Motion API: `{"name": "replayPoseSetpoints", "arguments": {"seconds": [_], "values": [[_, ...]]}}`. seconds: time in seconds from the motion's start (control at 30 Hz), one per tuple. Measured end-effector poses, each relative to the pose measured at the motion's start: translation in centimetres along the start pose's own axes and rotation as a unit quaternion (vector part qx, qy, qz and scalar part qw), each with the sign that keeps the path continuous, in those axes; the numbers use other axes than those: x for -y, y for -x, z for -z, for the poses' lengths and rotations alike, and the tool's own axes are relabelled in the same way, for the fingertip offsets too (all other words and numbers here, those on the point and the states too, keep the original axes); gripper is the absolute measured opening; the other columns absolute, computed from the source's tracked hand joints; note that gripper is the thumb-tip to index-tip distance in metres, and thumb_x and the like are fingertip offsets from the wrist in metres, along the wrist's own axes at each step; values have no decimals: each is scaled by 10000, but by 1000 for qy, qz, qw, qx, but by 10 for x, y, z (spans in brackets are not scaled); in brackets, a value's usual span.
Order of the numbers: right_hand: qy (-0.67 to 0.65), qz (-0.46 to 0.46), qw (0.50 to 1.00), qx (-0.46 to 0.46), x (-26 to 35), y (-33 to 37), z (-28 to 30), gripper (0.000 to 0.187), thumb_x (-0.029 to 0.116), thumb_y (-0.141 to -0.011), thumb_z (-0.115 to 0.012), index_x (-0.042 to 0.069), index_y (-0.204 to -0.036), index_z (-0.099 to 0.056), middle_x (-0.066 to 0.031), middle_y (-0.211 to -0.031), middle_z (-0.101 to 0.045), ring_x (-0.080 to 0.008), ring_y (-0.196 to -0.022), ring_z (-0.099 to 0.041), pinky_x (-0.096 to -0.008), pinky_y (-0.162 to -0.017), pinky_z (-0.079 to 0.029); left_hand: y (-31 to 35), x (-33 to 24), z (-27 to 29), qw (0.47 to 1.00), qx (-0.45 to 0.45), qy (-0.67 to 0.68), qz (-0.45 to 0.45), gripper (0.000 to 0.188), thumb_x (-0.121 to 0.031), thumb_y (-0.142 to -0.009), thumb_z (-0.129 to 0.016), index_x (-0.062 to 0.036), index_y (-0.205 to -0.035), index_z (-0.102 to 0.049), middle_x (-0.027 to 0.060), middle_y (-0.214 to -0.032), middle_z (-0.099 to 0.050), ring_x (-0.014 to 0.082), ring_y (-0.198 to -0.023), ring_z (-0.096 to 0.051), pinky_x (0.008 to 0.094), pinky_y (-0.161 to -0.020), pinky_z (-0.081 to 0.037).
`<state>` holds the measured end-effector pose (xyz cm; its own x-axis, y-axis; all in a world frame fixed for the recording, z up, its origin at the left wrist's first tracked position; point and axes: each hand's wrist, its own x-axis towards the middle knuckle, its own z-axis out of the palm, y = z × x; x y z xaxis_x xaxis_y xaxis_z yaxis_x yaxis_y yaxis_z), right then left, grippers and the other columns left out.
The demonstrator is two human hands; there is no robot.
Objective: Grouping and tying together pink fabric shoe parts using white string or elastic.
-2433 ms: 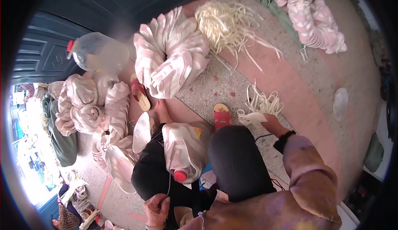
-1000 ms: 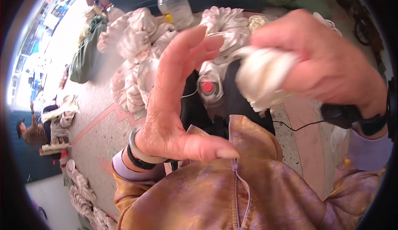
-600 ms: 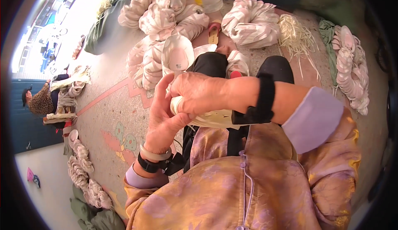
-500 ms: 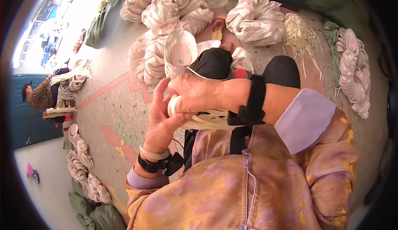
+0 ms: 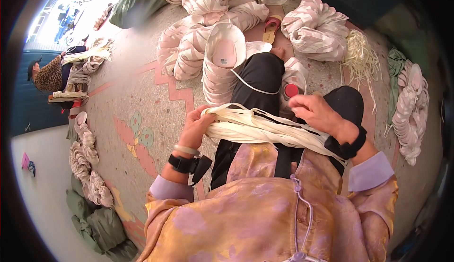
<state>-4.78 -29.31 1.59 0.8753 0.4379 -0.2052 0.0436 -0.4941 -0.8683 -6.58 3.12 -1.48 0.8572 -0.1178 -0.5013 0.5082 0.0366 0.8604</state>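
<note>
A bundle of long cream, flat cords lies across my lap. My left hand is closed round its left end. Above the bundle's right part, my right hand is raised with curled fingers; whether a thin cord is pinched in them cannot be made out. Beyond my left hand stands a stack of nested white pieces like shoe uppers. A thin white cord runs from it across my dark trouser knee. Between my knees is a pale stack with a round red piece on it.
Coiled stacks of pale pieces lie ahead, beside loose cream strands and a sandal. More stacks lie at right. Green sacks sit lower left. A person sits at far left among bundles.
My right hand has moved from beside my left hand out to the right. The cord bundle now shows stretched across my lap, its left end still in my left hand. The view has shifted.
</note>
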Motion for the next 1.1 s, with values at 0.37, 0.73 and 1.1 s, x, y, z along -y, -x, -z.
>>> {"name": "replayPoseSetpoints", "arguments": {"seconds": [0.37,0.73,1.1], "values": [[19,-18,998,51,-9,-11,-30,213,265,-792,-555,55,-775,-588,-136,-695,-581,-293,-694,-583,-371,-629,-436,-31,39,13,998,-23,24,49,255,-42,-768,-532,9,-1011,-589,54,-856,-625,99,-730,-581,217,-662,-462],[267,124,953,-67,2,-19,-45,103,167,-748,-553,85,-687,-541,-94,-605,-543,-278,-618,-578,-370,-553,-455,-17,-19,-44,896,-61,-286,-335,355,-64,-699,-630,-17,-1044,-565,94,-1008,-594,207,-934,-547,305,-815,-421],[-258,-83,958,-89,52,-1,20,167,137,-883,-477,48,-775,-568,50,-613,-474,-10,-551,-418,-182,-463,-349,-7,-17,-65,774,56,-503,-381,81,-91,-690,-612,-83,-725,-539,45,-706,-510,243,-700,-489,349,-669,-367]]}}
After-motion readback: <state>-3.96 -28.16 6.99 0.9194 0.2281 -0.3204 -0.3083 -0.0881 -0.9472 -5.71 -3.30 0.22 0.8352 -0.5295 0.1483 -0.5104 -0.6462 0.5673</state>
